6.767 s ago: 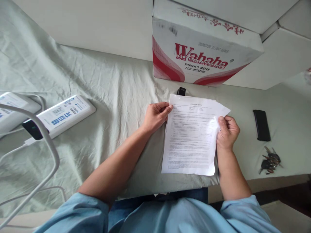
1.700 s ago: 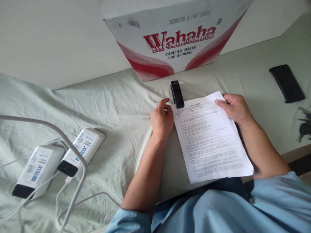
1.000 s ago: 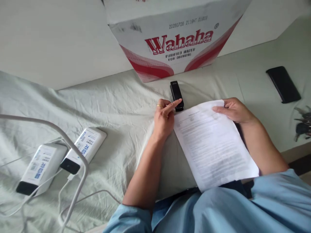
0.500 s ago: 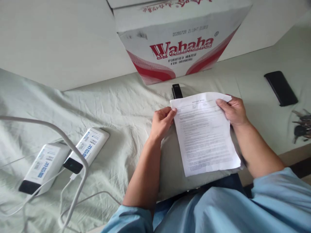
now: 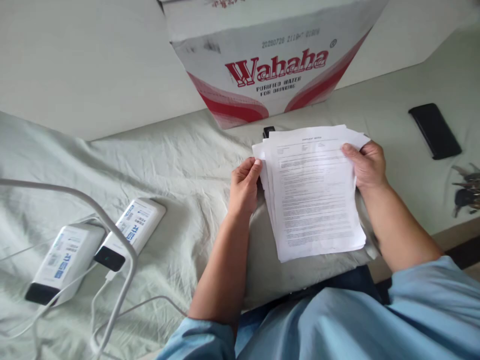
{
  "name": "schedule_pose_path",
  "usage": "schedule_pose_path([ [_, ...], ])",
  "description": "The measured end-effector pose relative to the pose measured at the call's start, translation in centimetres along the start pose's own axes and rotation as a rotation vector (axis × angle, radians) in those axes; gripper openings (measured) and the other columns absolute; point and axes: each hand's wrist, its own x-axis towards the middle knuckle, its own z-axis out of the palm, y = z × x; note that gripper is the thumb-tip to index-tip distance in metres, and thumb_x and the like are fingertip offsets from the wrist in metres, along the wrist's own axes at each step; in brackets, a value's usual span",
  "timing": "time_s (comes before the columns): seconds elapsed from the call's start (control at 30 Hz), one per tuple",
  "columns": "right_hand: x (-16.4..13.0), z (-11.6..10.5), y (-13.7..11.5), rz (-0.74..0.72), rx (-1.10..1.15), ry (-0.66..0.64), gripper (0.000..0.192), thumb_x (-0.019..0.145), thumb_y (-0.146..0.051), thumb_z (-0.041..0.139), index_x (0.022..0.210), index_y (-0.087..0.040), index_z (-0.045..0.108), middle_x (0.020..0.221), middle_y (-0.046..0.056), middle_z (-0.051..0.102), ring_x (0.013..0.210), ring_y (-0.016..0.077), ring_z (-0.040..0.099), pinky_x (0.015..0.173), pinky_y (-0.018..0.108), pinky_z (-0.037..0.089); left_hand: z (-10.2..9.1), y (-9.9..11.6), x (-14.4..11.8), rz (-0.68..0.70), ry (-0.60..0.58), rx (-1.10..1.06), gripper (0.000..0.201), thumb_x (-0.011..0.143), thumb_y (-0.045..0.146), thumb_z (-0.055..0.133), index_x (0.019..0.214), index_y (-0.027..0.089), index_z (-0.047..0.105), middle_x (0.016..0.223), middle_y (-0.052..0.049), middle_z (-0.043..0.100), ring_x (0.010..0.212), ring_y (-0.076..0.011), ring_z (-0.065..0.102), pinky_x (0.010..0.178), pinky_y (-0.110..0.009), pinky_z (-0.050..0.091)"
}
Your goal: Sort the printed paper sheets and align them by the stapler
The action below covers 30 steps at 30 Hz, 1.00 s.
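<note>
Several printed paper sheets (image 5: 317,195) are held between my two hands, slightly fanned so their left edges and top corners show. My left hand (image 5: 245,185) pinches the upper left edge of the sheets, thumb on top. On the opposite side, my right hand (image 5: 365,162) grips the upper right corner, its thumb lying over the front page and its other fingers behind. Just beyond the top edge of the sheets lies a small black object (image 5: 268,132), mostly covered by the paper.
A Wahaha water carton (image 5: 277,75) stands against the white wall. Two white power banks (image 5: 131,227) with cables lie to the left, under a thick curved white tube (image 5: 123,240). A black phone-like case (image 5: 435,131) and keys (image 5: 467,190) lie at right on the pale green cloth (image 5: 180,200).
The sheets, which looked like one page, are now fanned into several. Both hands have shifted slightly, and the paper covers more of the small black object.
</note>
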Motion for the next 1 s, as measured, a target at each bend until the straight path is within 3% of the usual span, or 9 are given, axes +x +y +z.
schedule_pose_path([
  [0.2,-0.5,0.2,-0.3,-0.041,-0.098,0.075,0.043,0.074,-0.069,0.089,0.084,-0.031,0.074,0.08,0.002,0.073,0.086,0.028,0.073,0.07,0.042,0.059,-0.3,-0.2,-0.1,0.042,0.023,0.117,0.047,0.091,0.061,0.081,0.076,0.02,0.064,0.066,0.003,0.05,0.059,-0.0103,0.041,0.054,-0.025,0.036],
  [0.33,-0.8,0.1,-0.4,-0.059,-0.088,0.064,0.042,0.075,-0.067,0.09,0.078,-0.03,0.071,0.073,0.0,0.068,0.081,0.0258,0.071,0.067,0.04,0.058,-0.3,0.0,-0.2,0.103,0.009,0.173,0.048,0.096,0.061,0.076,0.075,0.02,0.062,0.068,0.002,0.05,0.062,-0.0112,0.043,0.059,-0.026,0.037],
  [0.63,-1.0,0.6,-1.2,-0.061,-0.131,0.053,0.049,0.073,-0.072,0.089,0.071,-0.03,0.065,0.069,0.0,0.062,0.068,0.0211,0.059,0.062,0.037,0.051,0.0,1.0,-0.4,0.155,0.021,0.303,0.058,0.096,0.063,0.074,0.066,0.021,0.048,0.062,0.004,0.032,0.059,-0.0122,0.026,0.055,-0.03,0.023],
  [0.8,-1.2,0.8,-1.9,-0.021,-0.126,0.047,0.053,0.07,-0.073,0.09,0.067,-0.027,0.062,0.068,0.0,0.058,0.068,0.0188,0.048,0.063,0.037,0.043,0.0,1.0,-0.4,0.189,0.013,0.363,0.058,0.097,0.062,0.073,0.066,0.021,0.047,0.063,0.003,0.031,0.061,-0.0124,0.026,0.056,-0.03,0.022],
  [1.0,-1.4,0.9,-2.2,-0.016,-0.086,0.034,0.049,0.072,-0.068,0.091,0.071,-0.026,0.067,0.07,0.0,0.06,0.069,0.0177,0.047,0.066,0.037,0.041,-0.3,0.6,-0.4,0.182,0.023,0.377,0.056,0.097,0.059,0.074,0.067,0.021,0.047,0.065,0.003,0.033,0.062,-0.0122,0.028,0.057,-0.03,0.022],
])
